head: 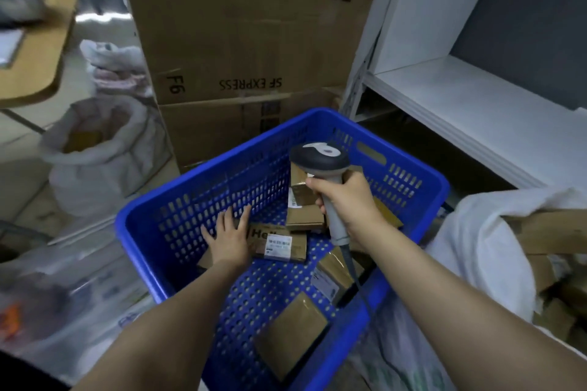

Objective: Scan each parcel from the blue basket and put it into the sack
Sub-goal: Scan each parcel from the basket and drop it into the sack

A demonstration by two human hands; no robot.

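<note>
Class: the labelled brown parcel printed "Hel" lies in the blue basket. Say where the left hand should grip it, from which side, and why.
Probably its left end, from above: the labelled parcel lies flat, label up, in the blue basket, and the left hand lies open beside that end. Fingers across its thin sides.

the basket [178,190] is bright blue, its walls and floor pierced with rows of small slots and holes. the parcels [290,332] in it are plain brown; the middle parcel [279,246] carries a white label and black lettering. the scanner [319,160] has a dark grey head and a light grey handle. the sack [476,232] is white. the boxes [247,25] beyond the basket's far edge are brown with black print.
</note>
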